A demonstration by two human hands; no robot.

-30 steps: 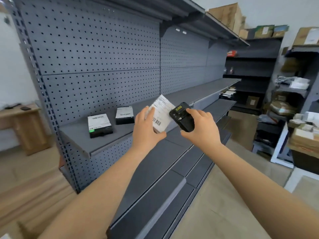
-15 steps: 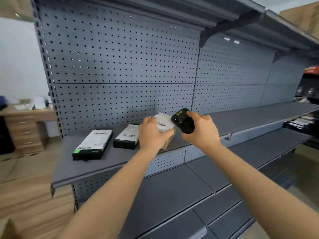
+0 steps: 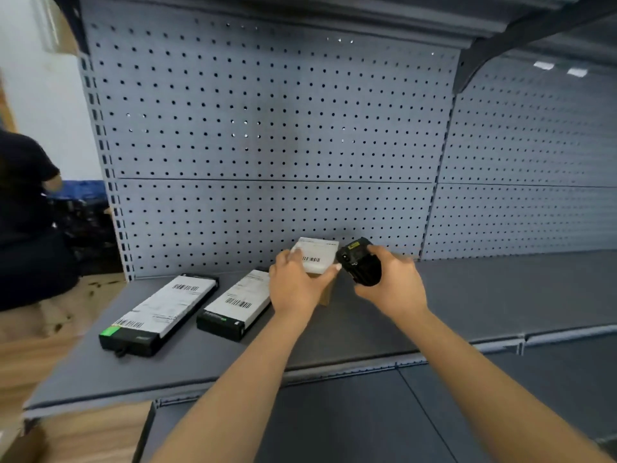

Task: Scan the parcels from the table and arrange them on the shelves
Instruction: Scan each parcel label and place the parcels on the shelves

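Parcels on the grey metal shelf (image 3: 500,295): three. Two are long, flat black boxes with white barcode labels, the left black box (image 3: 160,315) and the right black box (image 3: 235,304). One is a small brown cardboard box (image 3: 317,259) with a white label. One black handheld scanner (image 3: 359,264). Bare hands: two, left hand (image 3: 295,289) and right hand (image 3: 394,285). One person in dark clothing (image 3: 26,212), far left.

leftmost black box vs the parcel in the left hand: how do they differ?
The left box is long, flat and black-sided with a green corner; the parcel is shorter, taller and brown-sided. The left box lies free on the shelf; the left hand grips the parcel. Both carry a white barcode label on top.
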